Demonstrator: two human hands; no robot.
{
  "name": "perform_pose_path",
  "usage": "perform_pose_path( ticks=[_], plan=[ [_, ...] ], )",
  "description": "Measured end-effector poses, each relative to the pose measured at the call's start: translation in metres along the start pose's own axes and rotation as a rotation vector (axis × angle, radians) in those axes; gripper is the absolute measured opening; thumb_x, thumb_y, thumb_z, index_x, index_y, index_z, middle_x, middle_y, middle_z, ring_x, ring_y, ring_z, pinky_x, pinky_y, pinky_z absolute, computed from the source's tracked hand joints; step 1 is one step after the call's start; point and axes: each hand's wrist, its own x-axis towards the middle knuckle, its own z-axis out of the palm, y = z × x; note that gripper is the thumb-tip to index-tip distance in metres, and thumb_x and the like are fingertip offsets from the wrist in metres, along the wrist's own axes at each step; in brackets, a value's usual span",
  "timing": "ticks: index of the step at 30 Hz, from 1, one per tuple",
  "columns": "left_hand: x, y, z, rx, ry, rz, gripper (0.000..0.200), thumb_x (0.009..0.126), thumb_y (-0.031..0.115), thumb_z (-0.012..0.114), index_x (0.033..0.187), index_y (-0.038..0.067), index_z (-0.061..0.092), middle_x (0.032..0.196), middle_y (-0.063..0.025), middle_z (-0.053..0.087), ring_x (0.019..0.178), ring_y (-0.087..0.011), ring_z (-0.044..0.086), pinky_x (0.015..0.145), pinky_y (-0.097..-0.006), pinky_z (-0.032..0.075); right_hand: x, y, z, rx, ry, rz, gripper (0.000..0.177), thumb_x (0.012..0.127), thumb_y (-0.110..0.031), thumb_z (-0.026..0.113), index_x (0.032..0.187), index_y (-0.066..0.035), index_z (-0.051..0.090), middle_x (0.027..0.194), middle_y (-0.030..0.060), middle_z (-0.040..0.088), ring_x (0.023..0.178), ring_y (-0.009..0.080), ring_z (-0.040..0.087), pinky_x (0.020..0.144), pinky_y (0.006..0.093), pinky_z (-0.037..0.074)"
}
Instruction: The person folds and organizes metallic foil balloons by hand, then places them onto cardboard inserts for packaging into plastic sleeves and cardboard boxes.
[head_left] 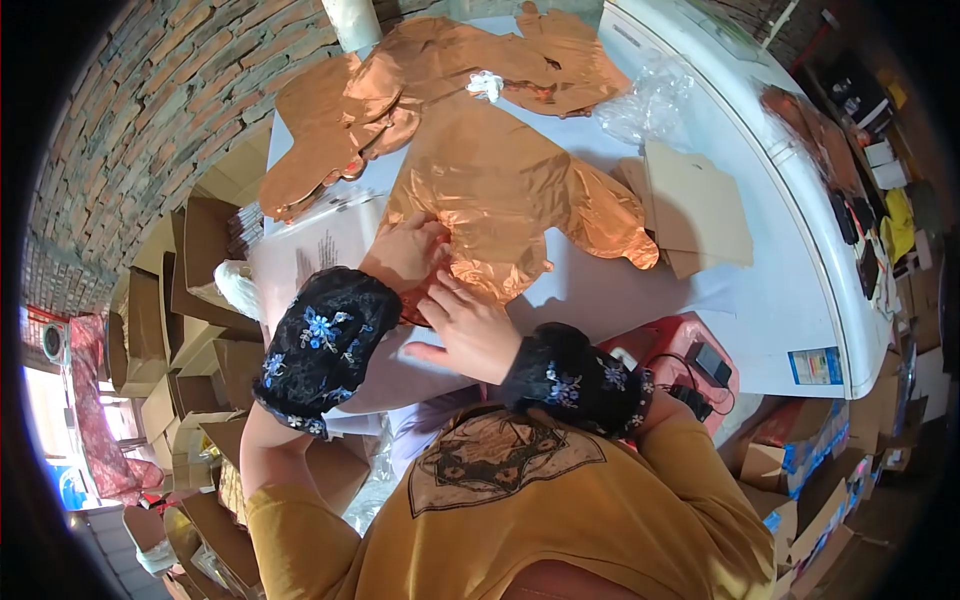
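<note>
A flat copper-coloured foil balloon lies spread on the white tabletop before me, its shiny surface creased near my hands. At its near left edge my left hand rests on the foil, fingers curled in against it. My right hand is just nearer to me, thumb out and fingers spread, fingertips at the foil's lower edge. The exact contact between the fingertips and the foil is partly hidden. Black embroidered sleeve covers are on both forearms.
More copper foil balloons lie toward the back, with a white tied bundle on them. Crumpled clear plastic and cardboard sheets are on the right. A clear plastic bag lies left. A red container holds a dark device. Cardboard boxes crowd the left.
</note>
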Motion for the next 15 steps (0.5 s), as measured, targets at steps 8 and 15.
perform_pose_path(
  ticks=[8, 15],
  plan=[
    [-0.003, 0.004, -0.012, -0.058, 0.037, 0.007, 0.036, 0.098, 0.030, 0.051, 0.125, 0.007, 0.060, 0.132, -0.0130, 0.057, 0.120, -0.0334, 0.055, 0.102, -0.0459, 0.041, -0.041, 0.069, -0.041, -0.038, 0.213, 0.134, 0.027, 0.086, -0.013, 0.070, 0.110, -0.004, 0.063, 0.121, 0.0134, 0.061, 0.114, 0.0324, 0.059, 0.094, 0.0399, 0.050],
    [0.012, 0.000, -0.031, -0.026, -0.030, -0.078, 0.050, 0.099, 0.031, 0.056, 0.142, 0.006, 0.047, 0.149, -0.0187, 0.042, 0.131, -0.0398, 0.047, 0.107, -0.0416, 0.042, -0.060, 0.095, -0.054, -0.123, 0.248, 0.201, 0.032, 0.084, -0.007, 0.069, 0.114, -0.002, 0.058, 0.118, 0.0130, 0.058, 0.111, 0.0323, 0.056, 0.097, 0.0399, 0.048]
  ],
)
